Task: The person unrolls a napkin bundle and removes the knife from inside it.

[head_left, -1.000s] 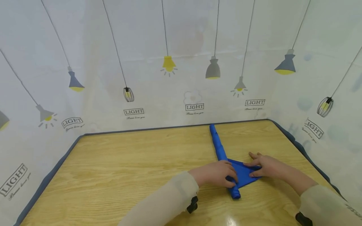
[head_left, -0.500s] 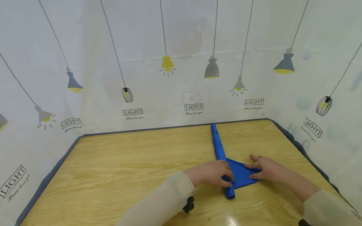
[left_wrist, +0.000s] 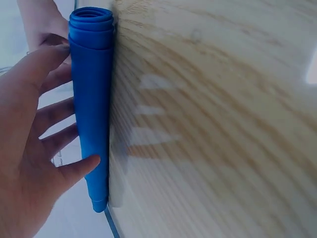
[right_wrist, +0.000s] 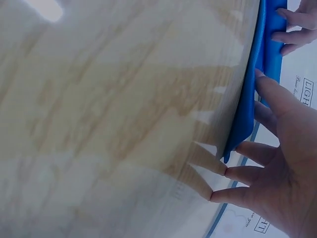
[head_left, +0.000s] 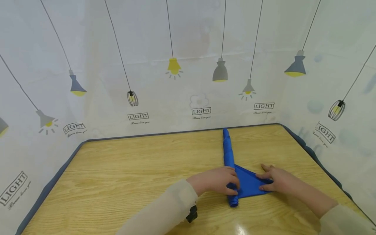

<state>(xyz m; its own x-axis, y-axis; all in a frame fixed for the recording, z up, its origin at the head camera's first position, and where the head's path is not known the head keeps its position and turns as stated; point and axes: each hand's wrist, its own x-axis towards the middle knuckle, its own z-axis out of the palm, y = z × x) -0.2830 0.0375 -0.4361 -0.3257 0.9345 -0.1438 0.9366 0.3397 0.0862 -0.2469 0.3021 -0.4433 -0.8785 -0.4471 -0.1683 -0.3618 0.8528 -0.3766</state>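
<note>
A smooth blue cloth lies on the wooden table, mostly wound into a long narrow roll (head_left: 228, 151). Its loose part (head_left: 251, 183) spreads flat to the right in a tapering shape. My left hand (head_left: 215, 180) rests over the near half of the roll. In the left wrist view its spread fingers (left_wrist: 60, 111) reach along the roll's upper side, and some tips are hidden behind it. At the right, the fingers of my right hand (head_left: 280, 182) are spread, touching the loose end. The right wrist view shows the thumb against the flap (right_wrist: 243, 116), which has a fine ridged edge.
Bare wooden tabletop (head_left: 132, 173) extends left of the cloth. A pale sheet (head_left: 152, 75) printed with hanging lamps rises around the back and sides, bordered below by a dark blue edge (head_left: 147, 134). The roll's far end lies close to that back edge.
The roll's near end has shifted left with my left hand, while its far end has swung slightly right. My right hand has moved slightly nearer, still at the loose end.
</note>
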